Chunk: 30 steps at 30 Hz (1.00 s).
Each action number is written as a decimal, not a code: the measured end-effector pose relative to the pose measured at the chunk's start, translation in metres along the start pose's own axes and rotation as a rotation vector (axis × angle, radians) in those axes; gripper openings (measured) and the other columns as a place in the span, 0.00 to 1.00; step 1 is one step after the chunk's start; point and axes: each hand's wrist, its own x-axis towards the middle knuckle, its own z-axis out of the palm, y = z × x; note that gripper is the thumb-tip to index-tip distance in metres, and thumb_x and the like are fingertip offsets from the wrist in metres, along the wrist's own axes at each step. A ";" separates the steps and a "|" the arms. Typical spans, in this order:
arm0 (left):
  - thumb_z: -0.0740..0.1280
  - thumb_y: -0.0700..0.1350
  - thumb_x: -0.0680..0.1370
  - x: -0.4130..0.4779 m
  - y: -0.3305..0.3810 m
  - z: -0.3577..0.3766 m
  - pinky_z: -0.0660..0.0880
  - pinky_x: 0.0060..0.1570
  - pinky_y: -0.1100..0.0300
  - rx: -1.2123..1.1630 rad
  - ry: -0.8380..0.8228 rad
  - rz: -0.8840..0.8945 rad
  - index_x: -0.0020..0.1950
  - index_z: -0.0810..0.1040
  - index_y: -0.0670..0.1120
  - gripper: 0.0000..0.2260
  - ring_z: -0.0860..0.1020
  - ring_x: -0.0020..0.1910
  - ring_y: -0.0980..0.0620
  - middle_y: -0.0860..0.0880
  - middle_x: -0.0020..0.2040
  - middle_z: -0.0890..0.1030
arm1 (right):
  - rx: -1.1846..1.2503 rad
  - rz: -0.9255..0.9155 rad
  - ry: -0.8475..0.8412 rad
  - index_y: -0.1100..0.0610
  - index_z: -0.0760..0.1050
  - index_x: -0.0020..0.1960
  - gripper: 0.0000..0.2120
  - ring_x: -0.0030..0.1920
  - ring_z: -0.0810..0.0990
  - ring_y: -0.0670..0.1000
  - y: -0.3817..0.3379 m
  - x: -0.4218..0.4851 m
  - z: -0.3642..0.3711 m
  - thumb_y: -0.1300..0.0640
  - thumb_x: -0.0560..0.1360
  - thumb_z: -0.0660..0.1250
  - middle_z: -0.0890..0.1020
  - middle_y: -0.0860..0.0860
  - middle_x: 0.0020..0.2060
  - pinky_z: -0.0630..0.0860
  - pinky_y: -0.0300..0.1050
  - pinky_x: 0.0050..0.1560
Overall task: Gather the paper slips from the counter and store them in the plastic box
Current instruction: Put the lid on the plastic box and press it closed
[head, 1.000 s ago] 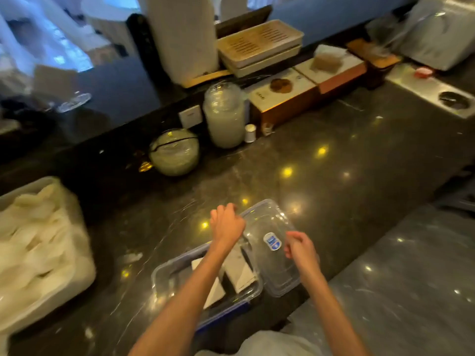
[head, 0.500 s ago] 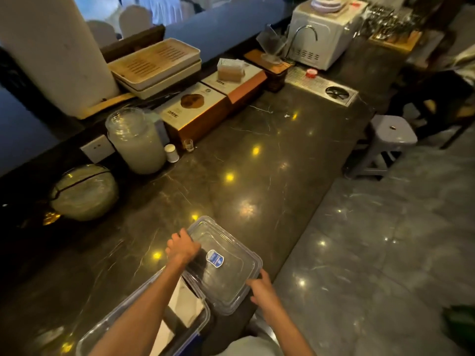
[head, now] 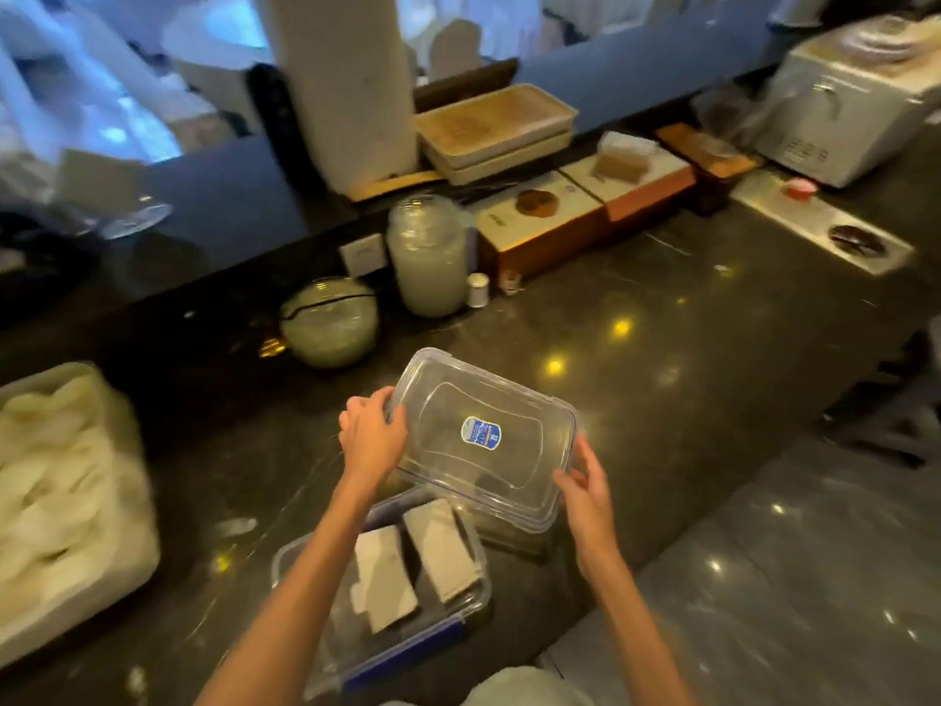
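On a dark, polished stone bench (head: 662, 379), a person's two bare hands hold a clear rectangular plastic lid (head: 483, 440) bearing a small blue oval sticker (head: 480, 433), raised and tilted above the far right corner of an open clear plastic box with a blue clasp (head: 407, 649). Left hand (head: 371, 440) grips the lid's left edge, its fingers (head: 379, 400) curled over the rim; right hand (head: 585, 494) clasps the lid's near right corner, thumb on top. Two pale paper slips (head: 412, 568) lie side by side inside the box, near the bench's front edge and just below the lid. At far left stands a white tub of pale, crumpled contents (head: 61, 481), blurred. Behind the lid, against the raised back ledge, sit a round glass jar with a wire clasp (head: 328, 321), a taller glass jar of whitish contents (head: 430, 257), a small white bottle (head: 477, 289) and two brown-sided boxes with cream tops (head: 585, 211). Stacked cream trays (head: 494, 129) rest on the ledge beside a white column (head: 346, 84); a white appliance (head: 855, 104) stands at far right.
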 end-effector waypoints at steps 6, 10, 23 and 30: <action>0.68 0.40 0.76 -0.072 -0.116 -0.070 0.80 0.46 0.45 -0.201 0.143 -0.220 0.51 0.84 0.37 0.09 0.83 0.44 0.39 0.38 0.42 0.86 | -0.244 -0.092 -0.342 0.50 0.66 0.74 0.27 0.53 0.77 0.40 -0.009 -0.018 0.070 0.61 0.77 0.67 0.78 0.47 0.61 0.75 0.36 0.48; 0.69 0.41 0.77 -0.125 -0.167 -0.060 0.81 0.41 0.51 -0.293 0.144 -0.418 0.53 0.83 0.39 0.08 0.84 0.41 0.47 0.51 0.37 0.83 | -0.381 -0.066 -0.456 0.52 0.61 0.77 0.30 0.52 0.79 0.44 0.009 -0.041 0.084 0.61 0.78 0.67 0.78 0.49 0.61 0.78 0.44 0.54; 0.68 0.43 0.78 -0.161 -0.174 -0.039 0.78 0.57 0.46 -0.240 0.051 -0.516 0.60 0.81 0.43 0.11 0.79 0.52 0.44 0.42 0.52 0.80 | -0.581 -0.145 -0.473 0.50 0.64 0.76 0.29 0.71 0.70 0.54 0.035 -0.062 0.070 0.57 0.77 0.68 0.71 0.55 0.72 0.72 0.57 0.66; 0.67 0.45 0.79 -0.162 -0.175 -0.041 0.77 0.60 0.46 -0.204 -0.002 -0.507 0.64 0.78 0.44 0.14 0.79 0.53 0.46 0.43 0.55 0.79 | -0.601 -0.092 -0.456 0.51 0.63 0.77 0.29 0.74 0.67 0.57 0.038 -0.063 0.065 0.58 0.78 0.67 0.68 0.55 0.74 0.70 0.61 0.69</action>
